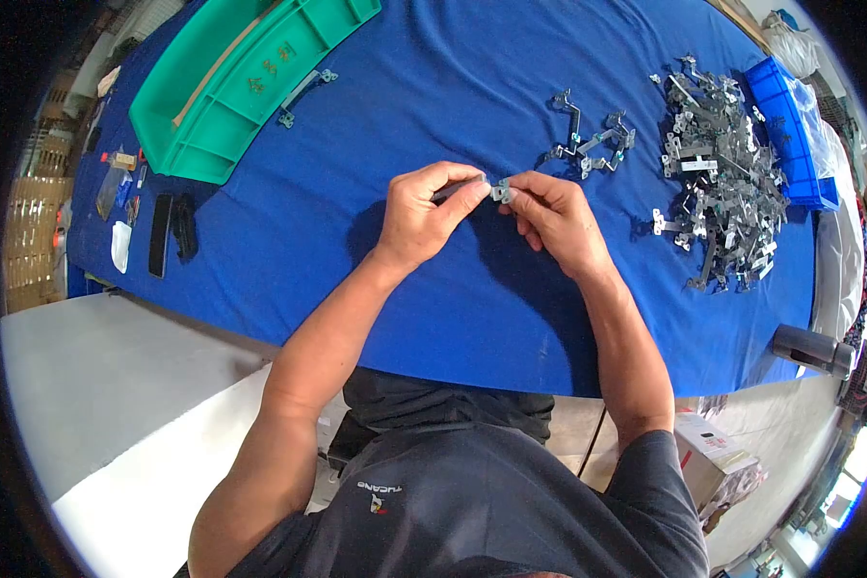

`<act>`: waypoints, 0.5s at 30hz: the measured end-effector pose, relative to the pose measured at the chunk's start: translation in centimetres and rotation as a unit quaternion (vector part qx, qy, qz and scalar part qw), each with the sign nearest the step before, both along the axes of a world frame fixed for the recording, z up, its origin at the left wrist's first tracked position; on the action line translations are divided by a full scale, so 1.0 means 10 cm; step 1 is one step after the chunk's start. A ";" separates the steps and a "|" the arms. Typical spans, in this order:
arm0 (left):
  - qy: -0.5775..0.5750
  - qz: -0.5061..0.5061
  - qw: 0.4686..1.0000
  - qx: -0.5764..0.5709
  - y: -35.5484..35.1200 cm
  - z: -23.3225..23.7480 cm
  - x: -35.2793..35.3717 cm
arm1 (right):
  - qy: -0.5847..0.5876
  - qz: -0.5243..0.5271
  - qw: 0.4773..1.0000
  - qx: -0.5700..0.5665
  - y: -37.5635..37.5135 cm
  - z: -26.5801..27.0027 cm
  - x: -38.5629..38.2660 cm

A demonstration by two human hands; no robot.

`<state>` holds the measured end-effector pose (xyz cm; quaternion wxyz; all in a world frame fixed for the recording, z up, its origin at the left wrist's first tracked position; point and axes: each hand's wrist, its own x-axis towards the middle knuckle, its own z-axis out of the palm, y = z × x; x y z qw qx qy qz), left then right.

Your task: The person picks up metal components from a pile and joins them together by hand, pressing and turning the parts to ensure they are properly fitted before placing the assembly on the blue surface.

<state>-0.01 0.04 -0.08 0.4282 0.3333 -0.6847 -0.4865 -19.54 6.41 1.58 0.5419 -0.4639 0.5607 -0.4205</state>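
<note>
Between my two hands is a small metal bracket (pixel 499 192) with a flat, holed end plate. My left hand (pixel 424 214) pinches its left part between thumb and fingers, which hide much of it. On the other side, my right hand (pixel 555 217) grips the plate end with thumb and forefinger. Both hands are above the middle of the blue cloth. Beyond my right hand lie a few loose metal brackets (pixel 597 146). Farther right is a big heap of similar metal brackets (pixel 727 183).
A green plastic bin (pixel 207 144) stands at the back left, with a single bracket (pixel 305 96) beside it. A black phone-like slab (pixel 160 236) lies at the left. At the right are a blue crate (pixel 780 130) and a dark cylindrical bottle (pixel 811 350) near the table edge.
</note>
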 end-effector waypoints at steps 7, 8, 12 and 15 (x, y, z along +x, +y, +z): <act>-0.056 -0.032 0.997 -0.037 0.01 0.04 -0.01 | -0.073 -0.033 0.997 -0.014 -0.01 0.00 -0.01; -0.062 -0.041 0.996 -0.043 0.02 0.06 -0.01 | -0.051 -0.025 0.998 -0.019 -0.01 -0.03 0.00; -0.076 -0.060 0.993 -0.065 0.03 0.09 0.00 | -0.046 -0.044 0.998 -0.024 0.00 -0.03 0.00; -0.073 -0.031 0.995 -0.064 0.02 0.07 0.00 | -0.100 -0.128 0.984 -0.071 -0.03 0.00 0.00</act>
